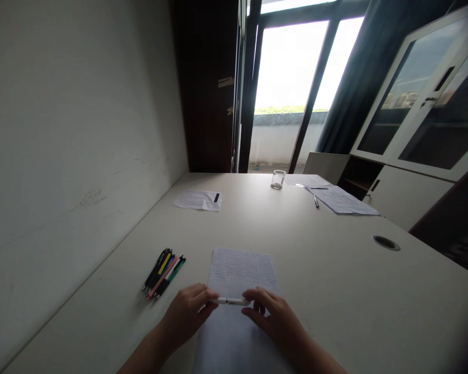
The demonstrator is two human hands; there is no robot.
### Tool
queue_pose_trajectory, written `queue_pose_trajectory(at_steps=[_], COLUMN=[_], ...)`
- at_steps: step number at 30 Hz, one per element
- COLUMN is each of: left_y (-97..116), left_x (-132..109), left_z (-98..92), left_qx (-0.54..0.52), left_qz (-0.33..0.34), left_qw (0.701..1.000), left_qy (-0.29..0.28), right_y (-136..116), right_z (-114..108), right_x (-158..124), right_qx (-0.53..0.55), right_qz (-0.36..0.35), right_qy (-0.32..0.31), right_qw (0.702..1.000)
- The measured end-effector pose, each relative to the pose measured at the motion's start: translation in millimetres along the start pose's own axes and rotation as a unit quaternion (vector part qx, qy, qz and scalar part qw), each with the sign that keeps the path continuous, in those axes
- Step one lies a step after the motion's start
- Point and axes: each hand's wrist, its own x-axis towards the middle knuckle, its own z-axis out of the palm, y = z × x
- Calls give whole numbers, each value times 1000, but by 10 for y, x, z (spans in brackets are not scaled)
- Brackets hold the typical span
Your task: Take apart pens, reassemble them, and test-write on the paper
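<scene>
A white pen (230, 301) is held level between both hands, above a sheet of paper (244, 265) with lines of writing on its upper part. My left hand (189, 311) pinches the pen's left end between thumb and fingers. At the other end, the fingertips of my right hand (271, 314) close around the pen's tip. Left of the paper lies a bunch of several pens (164, 274), black, yellow, blue, pink and green, side by side on the white table (327, 291).
A creased sheet (198, 200) lies at the table's back left. Farther right are a glass jar (277, 179), a stack of papers (343, 200), a pen (316, 201) and a round cable hole (386, 242). A wall (81, 130) borders the left side.
</scene>
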Motion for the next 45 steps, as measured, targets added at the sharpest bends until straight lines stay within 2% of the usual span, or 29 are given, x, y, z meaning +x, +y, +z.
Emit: queue_pose_trajectory(at_steps=[10, 20, 28, 33, 45], left_y=[-15, -3, -22, 2, 8], left_x=[-5, -7, 2, 16, 4], left_z=[13, 11, 22, -7, 4], left_qx=[2, 3, 0, -1, 0], left_qz=[8, 1, 6, 9, 7], left_qw=[1000, 1000, 1000, 1000, 1000], left_qy=[3, 3, 5, 8, 3], right_y=[-14, 1, -56, -9, -77], right_z=[-25, 23, -50, -27, -64], right_x=[14, -12, 34, 18, 52], right_qx=[-36, -23, -30, -16, -36], right_qz=[-18, -14, -26, -24, -59], right_qy=[-18, 1, -27, -3, -17], right_qw=[999, 1000, 999, 1000, 997])
